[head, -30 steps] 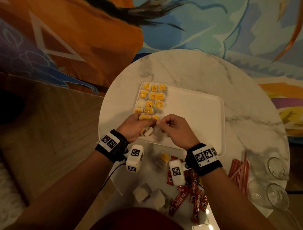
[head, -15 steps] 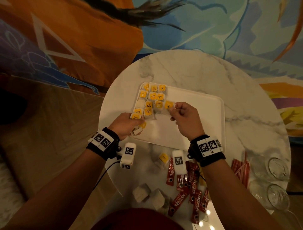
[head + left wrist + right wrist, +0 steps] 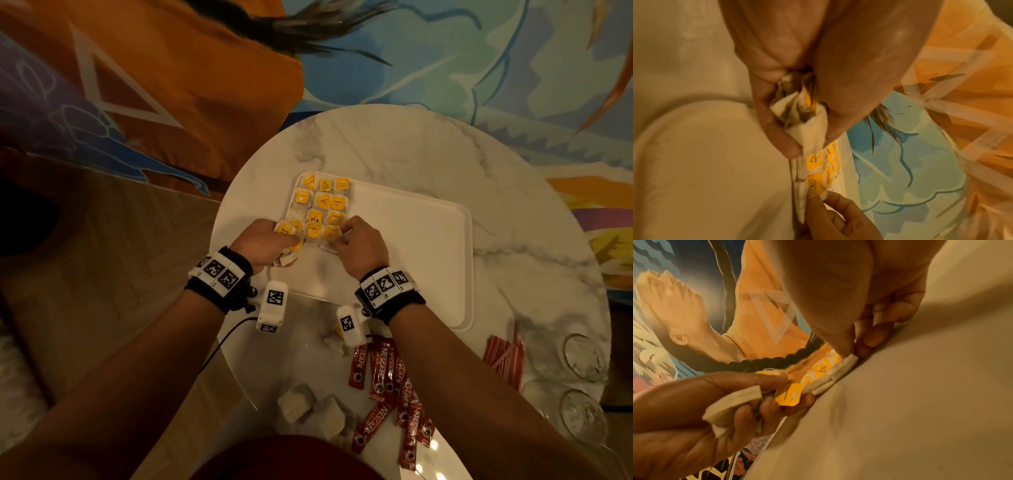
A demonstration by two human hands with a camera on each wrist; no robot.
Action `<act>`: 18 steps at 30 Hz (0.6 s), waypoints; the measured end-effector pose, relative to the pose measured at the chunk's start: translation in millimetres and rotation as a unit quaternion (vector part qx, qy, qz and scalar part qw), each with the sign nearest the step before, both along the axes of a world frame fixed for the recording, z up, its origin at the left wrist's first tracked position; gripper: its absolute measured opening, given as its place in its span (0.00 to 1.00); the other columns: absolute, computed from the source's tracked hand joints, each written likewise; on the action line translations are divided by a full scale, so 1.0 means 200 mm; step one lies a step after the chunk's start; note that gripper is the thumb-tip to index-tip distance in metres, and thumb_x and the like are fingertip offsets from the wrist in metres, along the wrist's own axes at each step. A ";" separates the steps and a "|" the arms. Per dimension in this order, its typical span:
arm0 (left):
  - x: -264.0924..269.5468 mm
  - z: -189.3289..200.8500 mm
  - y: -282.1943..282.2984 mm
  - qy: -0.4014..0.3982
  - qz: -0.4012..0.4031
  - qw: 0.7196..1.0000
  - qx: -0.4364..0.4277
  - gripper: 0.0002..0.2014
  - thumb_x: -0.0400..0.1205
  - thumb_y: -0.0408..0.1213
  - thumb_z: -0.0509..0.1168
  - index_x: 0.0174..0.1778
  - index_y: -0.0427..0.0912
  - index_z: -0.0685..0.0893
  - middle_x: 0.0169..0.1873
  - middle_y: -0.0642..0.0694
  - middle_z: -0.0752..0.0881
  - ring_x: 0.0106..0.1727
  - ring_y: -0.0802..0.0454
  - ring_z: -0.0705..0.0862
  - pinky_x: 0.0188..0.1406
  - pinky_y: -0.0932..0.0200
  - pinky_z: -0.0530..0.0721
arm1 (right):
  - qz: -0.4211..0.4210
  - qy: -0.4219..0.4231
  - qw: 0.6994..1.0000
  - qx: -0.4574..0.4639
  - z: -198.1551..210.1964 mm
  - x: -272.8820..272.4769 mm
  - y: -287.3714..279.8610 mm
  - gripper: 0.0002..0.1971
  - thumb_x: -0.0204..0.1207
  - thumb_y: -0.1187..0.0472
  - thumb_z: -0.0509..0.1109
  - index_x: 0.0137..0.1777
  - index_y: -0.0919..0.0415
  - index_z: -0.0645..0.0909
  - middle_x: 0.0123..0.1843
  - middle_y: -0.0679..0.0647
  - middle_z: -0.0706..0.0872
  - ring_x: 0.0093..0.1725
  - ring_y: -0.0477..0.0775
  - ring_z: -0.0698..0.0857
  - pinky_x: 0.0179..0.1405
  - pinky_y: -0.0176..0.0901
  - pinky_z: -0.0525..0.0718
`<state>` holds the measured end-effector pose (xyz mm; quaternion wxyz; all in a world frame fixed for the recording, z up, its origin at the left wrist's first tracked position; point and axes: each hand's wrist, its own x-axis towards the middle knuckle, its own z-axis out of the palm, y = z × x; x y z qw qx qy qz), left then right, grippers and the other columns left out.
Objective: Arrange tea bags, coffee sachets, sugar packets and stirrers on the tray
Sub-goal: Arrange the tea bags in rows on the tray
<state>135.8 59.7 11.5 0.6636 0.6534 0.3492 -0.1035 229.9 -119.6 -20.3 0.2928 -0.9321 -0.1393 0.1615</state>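
Roughly a dozen tea bags (image 3: 323, 200) laid in three columns at tray's (image 3: 418, 240) far-left corner. Left hand (image 3: 263, 241) grip clutching several more bags; right hand (image 3: 356, 245) pinching nearest one onto tray. About nine coffee sachets (image 3: 383, 373), stirrers (image 3: 505, 356), two glasses (image 3: 582, 356) on worktop (image 3: 394, 147).

One tray (image 3: 411, 246), two glasses (image 3: 582, 356)

Yellow-tagged tea bags (image 3: 322, 207) lie in neat rows in the far-left corner of my white tray (image 3: 424, 246). A few more sit loose on the table near me (image 3: 310, 407), beside scattered red coffee sachets (image 3: 390, 383). The red-striped stirrers (image 3: 505, 356) lie bundled off the tray's near-right corner.
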 end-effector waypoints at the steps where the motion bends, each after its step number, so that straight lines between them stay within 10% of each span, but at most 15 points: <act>1: 0.01 0.01 0.00 0.001 0.000 1.000 -0.001 0.10 0.80 0.30 0.74 0.52 0.26 0.89 0.40 0.33 0.89 0.37 0.40 0.88 0.37 0.51 0.88 | -0.003 -0.001 1.000 -0.002 0.00 0.00 0.00 0.12 0.79 0.49 0.73 0.57 0.52 0.78 0.50 0.51 0.90 0.52 0.57 0.88 0.51 0.54 0.87; 12: -0.03 0.07 0.00 -0.009 0.112 0.966 -0.231 0.07 0.84 0.26 0.62 0.51 0.35 0.86 0.38 0.37 0.88 0.34 0.45 0.88 0.27 0.59 0.87 | 0.013 0.043 0.989 0.144 0.12 -0.06 -0.03 0.07 0.79 0.52 0.73 0.52 0.53 0.84 0.40 0.41 0.86 0.41 0.43 0.85 0.43 0.40 0.83; 15: -0.05 0.07 0.00 -0.033 0.084 0.963 -0.253 0.11 0.85 0.27 0.62 0.61 0.33 0.84 0.43 0.36 0.88 0.36 0.45 0.90 0.31 0.58 0.88 | 0.040 0.098 0.968 0.227 0.15 -0.12 -0.03 0.09 0.78 0.50 0.75 0.54 0.51 0.88 0.43 0.37 0.87 0.44 0.46 0.87 0.49 0.50 0.88; 18: -0.07 0.08 -0.05 -0.061 0.036 0.966 -0.250 0.11 0.85 0.28 0.63 0.61 0.34 0.85 0.44 0.38 0.90 0.39 0.47 0.91 0.34 0.58 0.88 | 0.061 0.148 0.952 0.261 0.17 -0.19 -0.03 0.11 0.82 0.56 0.74 0.61 0.56 0.86 0.46 0.43 0.89 0.41 0.40 0.88 0.41 0.35 0.85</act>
